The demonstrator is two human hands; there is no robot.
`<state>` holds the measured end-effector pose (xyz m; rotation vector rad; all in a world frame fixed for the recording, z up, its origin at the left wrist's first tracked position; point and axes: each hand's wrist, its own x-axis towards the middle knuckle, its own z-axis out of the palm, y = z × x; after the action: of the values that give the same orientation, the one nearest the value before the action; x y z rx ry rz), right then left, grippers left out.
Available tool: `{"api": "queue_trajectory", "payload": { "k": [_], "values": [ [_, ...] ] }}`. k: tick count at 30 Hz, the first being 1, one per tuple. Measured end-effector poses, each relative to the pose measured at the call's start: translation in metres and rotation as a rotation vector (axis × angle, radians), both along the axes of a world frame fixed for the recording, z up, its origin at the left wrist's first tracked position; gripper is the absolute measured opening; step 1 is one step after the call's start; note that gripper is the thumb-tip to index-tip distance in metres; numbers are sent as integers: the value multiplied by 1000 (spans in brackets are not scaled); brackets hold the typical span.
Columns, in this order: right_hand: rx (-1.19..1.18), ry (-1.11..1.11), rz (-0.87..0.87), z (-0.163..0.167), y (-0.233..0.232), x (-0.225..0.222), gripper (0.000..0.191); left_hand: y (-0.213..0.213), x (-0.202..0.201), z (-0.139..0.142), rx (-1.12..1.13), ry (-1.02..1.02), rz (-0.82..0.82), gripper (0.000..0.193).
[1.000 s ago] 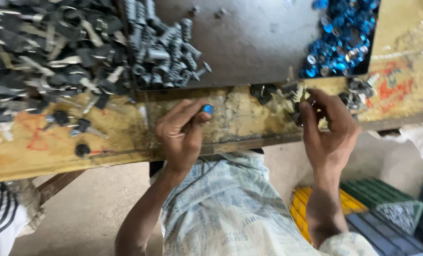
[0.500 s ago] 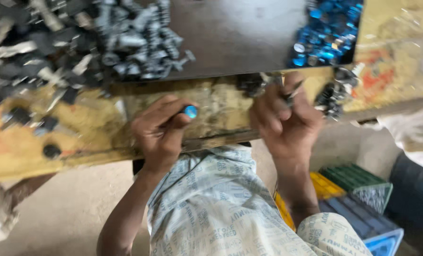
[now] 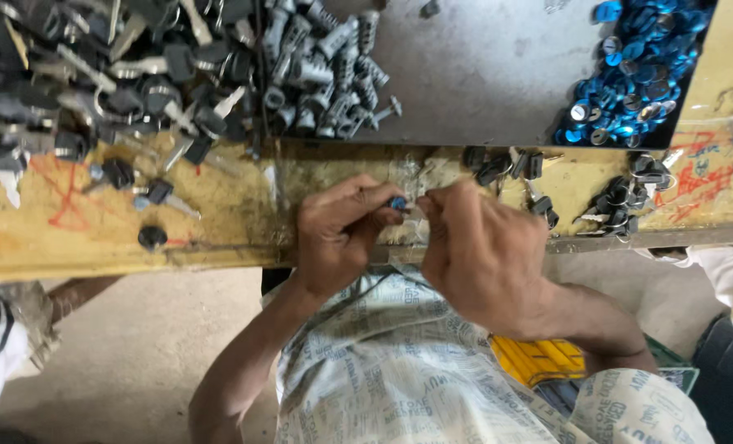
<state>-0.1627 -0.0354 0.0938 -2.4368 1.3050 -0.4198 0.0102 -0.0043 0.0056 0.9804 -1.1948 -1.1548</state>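
Pinching a small blue-capped piece (image 3: 398,202) between thumb and fingertips, the left hand (image 3: 342,234) is holding it just above the near edge of the yellowed wooden surface (image 3: 218,222). The right hand (image 3: 481,251) is meeting it from the other side, fingers closed together on something small and pale at the piece's tip; what exactly, cannot tell, it is blurred. Both hands are touching or nearly touching at the piece.

Just beyond the hands, a few dark key heads (image 3: 502,164) are lying loose on the wood, with a bigger cluster (image 3: 621,205) to the right. Farther back, a grey metal sheet (image 3: 481,74) is carrying a heap of grey lock cylinders (image 3: 325,74), a spread of dark-headed keys (image 3: 95,74) on the left, and a pile of shiny blue caps (image 3: 638,74) at the right. Below the surface, the person's patterned pale shirt (image 3: 399,370) is filling the foreground. A yellow crate (image 3: 539,360) is showing beside it.
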Motion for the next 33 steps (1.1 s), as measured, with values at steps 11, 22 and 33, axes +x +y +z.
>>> {"api": "queue_trajectory", "payload": {
  "k": [11, 22, 33],
  "values": [
    [184, -257, -9, -30, 1, 8, 16, 1, -5, 13, -56, -278, 38, 15],
    [-192, 108, -138, -9, -80, -77, 7, -4, -21, 15, 51, -418, -16, 22],
    [-459, 138, -131, -75, -196, -118, 10, -4, -17, -2, -112, -474, 239, 13]
  ]
}}
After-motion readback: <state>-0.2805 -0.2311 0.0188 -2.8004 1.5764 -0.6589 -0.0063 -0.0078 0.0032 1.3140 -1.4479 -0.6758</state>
